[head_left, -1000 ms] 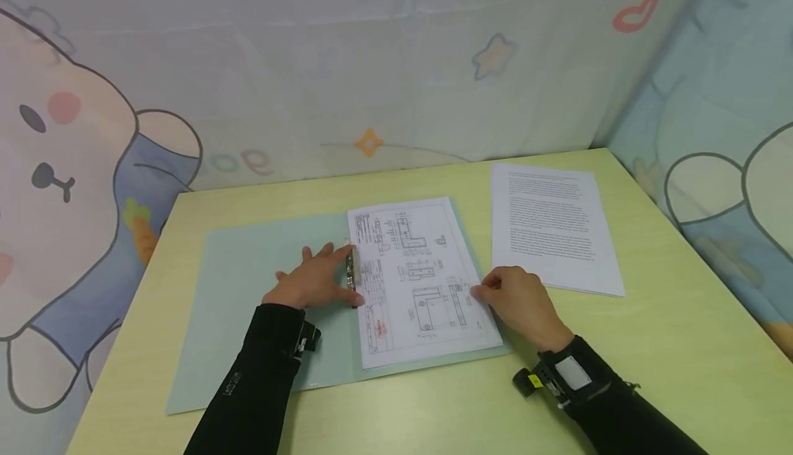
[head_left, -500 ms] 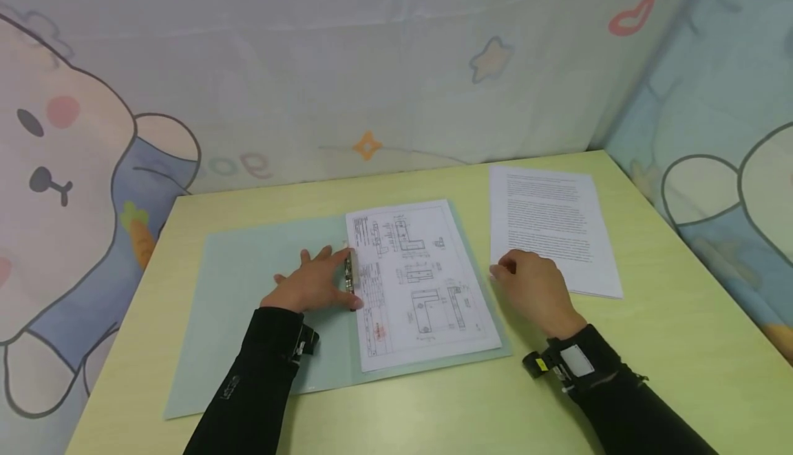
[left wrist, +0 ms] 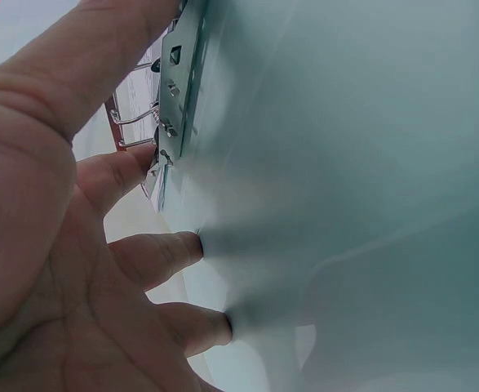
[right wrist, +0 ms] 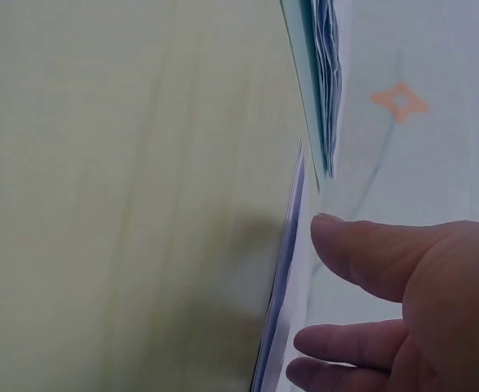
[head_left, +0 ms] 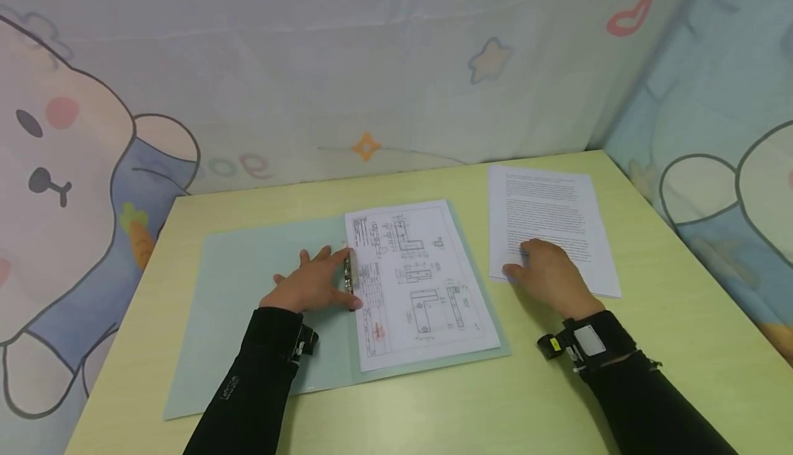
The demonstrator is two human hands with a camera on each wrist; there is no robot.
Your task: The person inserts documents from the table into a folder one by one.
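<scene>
A pale green folder [head_left: 248,290] lies open on the table. Its right half holds white sheets with technical drawings [head_left: 421,276], fastened by a metal clip [head_left: 349,272] at the spine. My left hand [head_left: 322,269] rests flat on the folder's left half, thumb and forefinger against the clip. In the left wrist view, the fingers [left wrist: 170,249] press the green cover beside the clip [left wrist: 178,73]. My right hand [head_left: 526,262] lies with relaxed fingers on the near left corner of a separate stack of printed text pages [head_left: 551,217]. My thumb [right wrist: 370,257] hovers by the stack's edge [right wrist: 284,302].
The yellow-green table [head_left: 434,400] is backed by cartoon-printed curtains [head_left: 372,62] behind and to the right. The text stack sits near the table's right rear corner. The folder's edge with its sheets [right wrist: 325,82] lies just left of the stack.
My right hand has moved right, off the drawing sheets' right edge and onto the stack of text pages. The left hand has stayed at the clip.
</scene>
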